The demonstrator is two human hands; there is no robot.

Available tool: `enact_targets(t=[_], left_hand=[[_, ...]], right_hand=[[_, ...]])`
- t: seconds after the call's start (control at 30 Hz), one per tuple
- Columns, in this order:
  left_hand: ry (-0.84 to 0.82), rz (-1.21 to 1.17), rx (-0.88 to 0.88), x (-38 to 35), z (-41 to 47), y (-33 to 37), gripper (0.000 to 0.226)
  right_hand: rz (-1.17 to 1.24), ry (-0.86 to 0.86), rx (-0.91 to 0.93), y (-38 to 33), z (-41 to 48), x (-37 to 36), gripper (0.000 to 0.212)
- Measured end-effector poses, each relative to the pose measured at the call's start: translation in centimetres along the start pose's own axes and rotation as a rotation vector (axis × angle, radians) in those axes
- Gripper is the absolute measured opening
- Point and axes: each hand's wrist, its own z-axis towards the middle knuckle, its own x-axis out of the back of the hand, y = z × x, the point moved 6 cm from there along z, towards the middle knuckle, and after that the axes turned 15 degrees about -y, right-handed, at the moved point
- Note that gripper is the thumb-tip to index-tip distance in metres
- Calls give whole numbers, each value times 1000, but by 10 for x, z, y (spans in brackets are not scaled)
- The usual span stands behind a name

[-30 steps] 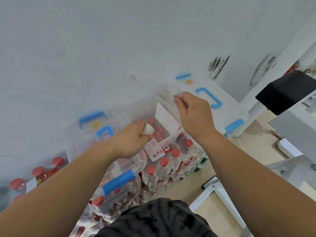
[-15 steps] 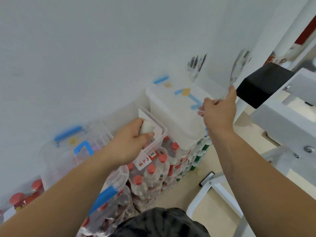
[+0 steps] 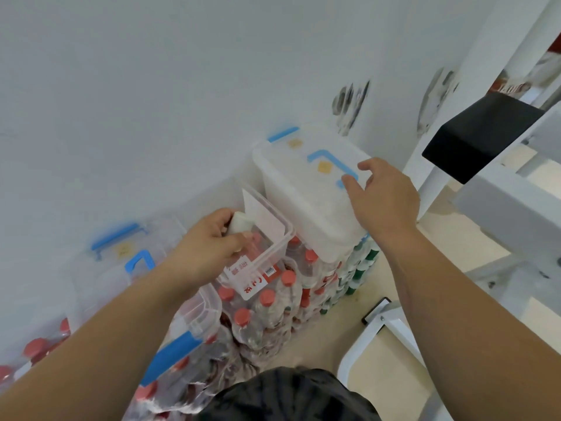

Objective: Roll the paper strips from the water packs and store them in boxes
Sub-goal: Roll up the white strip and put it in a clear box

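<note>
My left hand grips a rolled paper strip over the open clear box. My right hand, fingers spread and empty, hovers at the lidded box. Both boxes sit on stacked water packs.

Left hand fingers cover most of the paper roll. Label text below it too blurred to read. Both forearms cut off at frame bottom.
</note>
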Motion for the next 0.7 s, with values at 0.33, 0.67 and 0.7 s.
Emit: enact_targets(t=[0.33,0.67,0.7], left_hand=[[89,-294,-137,23,-8,-3,28],[310,-204,-101,56,-4,-18,34],[312,-192,-94,59,-2,-19,36]], right_hand=[[660,-700,220,-117,-62,-93,30],[904,-772,24,-147,-52,-129,20],[910,-775,16,-149,-48,-133,20]])
